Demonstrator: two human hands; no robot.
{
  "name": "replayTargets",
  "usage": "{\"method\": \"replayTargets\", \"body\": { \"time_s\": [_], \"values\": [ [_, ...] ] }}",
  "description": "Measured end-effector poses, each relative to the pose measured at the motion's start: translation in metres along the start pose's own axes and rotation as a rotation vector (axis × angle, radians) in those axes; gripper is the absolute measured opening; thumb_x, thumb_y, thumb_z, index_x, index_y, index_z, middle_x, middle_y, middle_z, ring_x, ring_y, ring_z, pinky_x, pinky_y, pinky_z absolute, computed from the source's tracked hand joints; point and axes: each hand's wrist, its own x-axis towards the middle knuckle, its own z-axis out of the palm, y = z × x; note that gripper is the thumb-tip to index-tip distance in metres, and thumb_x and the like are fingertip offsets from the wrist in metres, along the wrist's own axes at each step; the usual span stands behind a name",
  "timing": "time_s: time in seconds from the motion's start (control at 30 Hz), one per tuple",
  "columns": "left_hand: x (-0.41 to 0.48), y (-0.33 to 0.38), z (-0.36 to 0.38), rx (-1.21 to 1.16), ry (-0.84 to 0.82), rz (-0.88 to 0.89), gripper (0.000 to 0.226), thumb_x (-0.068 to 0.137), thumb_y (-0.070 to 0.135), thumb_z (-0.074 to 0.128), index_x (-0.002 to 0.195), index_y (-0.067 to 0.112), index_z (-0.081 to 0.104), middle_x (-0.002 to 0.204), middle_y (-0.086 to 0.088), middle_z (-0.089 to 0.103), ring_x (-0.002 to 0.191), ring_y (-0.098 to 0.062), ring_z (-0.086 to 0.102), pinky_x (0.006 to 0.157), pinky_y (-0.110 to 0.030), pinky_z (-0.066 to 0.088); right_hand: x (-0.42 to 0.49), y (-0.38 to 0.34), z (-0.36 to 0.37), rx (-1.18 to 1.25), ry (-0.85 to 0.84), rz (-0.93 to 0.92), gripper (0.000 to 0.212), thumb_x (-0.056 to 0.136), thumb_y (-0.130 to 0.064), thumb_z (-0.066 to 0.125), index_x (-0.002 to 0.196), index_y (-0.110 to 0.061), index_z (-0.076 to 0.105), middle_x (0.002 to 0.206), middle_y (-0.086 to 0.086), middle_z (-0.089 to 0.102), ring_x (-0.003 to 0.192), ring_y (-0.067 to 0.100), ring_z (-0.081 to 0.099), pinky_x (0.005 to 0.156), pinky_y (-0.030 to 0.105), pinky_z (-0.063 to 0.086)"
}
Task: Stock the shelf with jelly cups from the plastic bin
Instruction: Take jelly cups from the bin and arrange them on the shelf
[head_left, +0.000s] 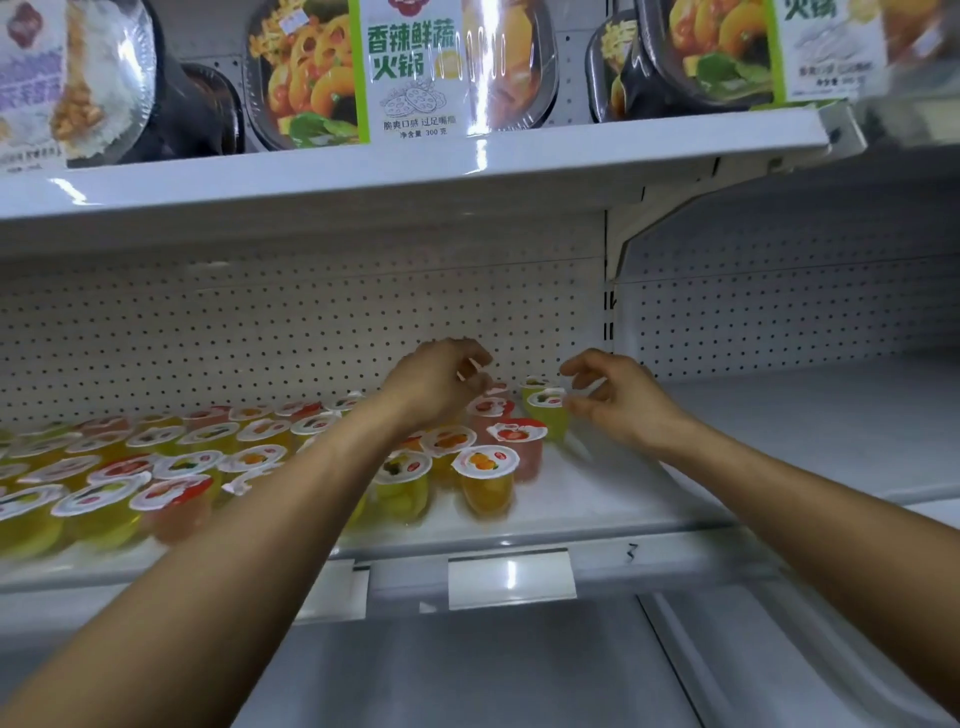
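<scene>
At the left, the jelly cups (171, 467) already stand in loose rows on the shelf (597, 499), lids up, reaching from the near lip to the pegboard back (260, 322). The rows are ragged, so new cups are best set square to their neighbours.

The left hand (436, 387) hangs over the far right end of those rows, fingers curled together. A white lid edge (470, 370) shows between them, so it appears to pinch a cup by its rim, though the cup's body is hidden behind the hand. It should come straight down into the far gap, clear of the pink cup (488, 410) just beneath, and let go only once the base sits flat.

Right of that, near the front, an orange cup (485, 483) and a strawberry-lidded cup (519, 441) mark the end of the block.

The green cup (546, 415) stands at the far right corner of the block — the right hand (623, 402) has its fingertips closed on the lid's right edge. Holding by the film lid is weak; a nudge at the cup wall would seat it more safely against its neighbour.

Further right the shelf is bare, so the next column belongs there, filled far to near. The plastic bin is out of view.
</scene>
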Motion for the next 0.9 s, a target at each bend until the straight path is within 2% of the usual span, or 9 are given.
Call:
{"method": "replayTargets", "body": {
  "time_s": [0.1,0.2,0.4,0.6,0.77,0.9],
  "values": [
    [-0.035,0.014,-0.009,-0.017,0.137,0.006,0.037,0.092,0.039,0.061,0.128,0.028,0.057,0.108,0.005,0.067,0.091,-0.015,0.063,0.083,-0.038,0.055,-0.022,-0.016,-0.008,0.028,0.050,-0.100,0.029,0.087,-0.031,0.067,0.114,-0.034,0.057,0.101,-0.013,0.059,0.086,0.009,0.061,0.082,0.041,0.055],
    [-0.077,0.024,-0.016,0.011,0.251,-0.015,0.040,0.090,0.045,0.062,0.128,0.031,0.056,0.106,0.008,0.065,0.085,-0.009,0.063,0.075,-0.038,0.057,-0.046,-0.035,-0.011,0.008,0.077,-0.185,0.029,0.088,-0.031,0.066,0.115,-0.032,0.057,0.100,-0.015,0.060,0.081,0.005,0.061,0.077,0.039,0.057],
    [-0.175,0.023,-0.017,-0.137,0.429,-0.179,0.030,0.085,0.041,0.068,0.114,0.037,0.062,0.092,0.013,0.065,0.074,-0.002,0.062,0.071,-0.033,0.054,-0.094,-0.067,0.002,0.053,0.047,-0.325,0.025,0.087,-0.032,0.065,0.111,-0.035,0.058,0.097,-0.016,0.063,0.080,0.001,0.061,0.072,0.036,0.056],
    [-0.254,-0.009,-0.018,-0.105,0.390,-0.330,0.031,0.084,0.039,0.069,0.114,0.038,0.061,0.093,0.016,0.064,0.074,-0.002,0.062,0.071,-0.035,0.054,-0.125,-0.100,0.051,0.106,-0.049,-0.452,0.025,0.084,-0.030,0.065,0.108,-0.033,0.058,0.094,-0.017,0.059,0.076,0.003,0.059,0.067,0.041,0.054],
    [-0.304,-0.053,-0.032,-0.065,0.362,-0.458,0.031,0.086,0.038,0.069,0.115,0.031,0.064,0.088,0.014,0.066,0.073,-0.002,0.061,0.069,-0.027,0.052,-0.135,-0.144,0.109,0.087,-0.236,-0.562,0.028,0.085,-0.031,0.062,0.113,-0.034,0.056,0.102,-0.017,0.056,0.080,0.005,0.058,0.072,0.036,0.052],
    [-0.350,-0.095,-0.050,0.006,0.351,-0.575,0.028,0.087,0.043,0.067,0.113,0.033,0.064,0.088,0.018,0.064,0.072,0.001,0.060,0.071,-0.031,0.053,-0.139,-0.190,0.168,0.121,-0.401,-0.608,0.026,0.088,-0.028,0.062,0.114,-0.029,0.057,0.109,-0.010,0.054,0.082,0.011,0.059,0.076,0.038,0.051]
  ]
}}
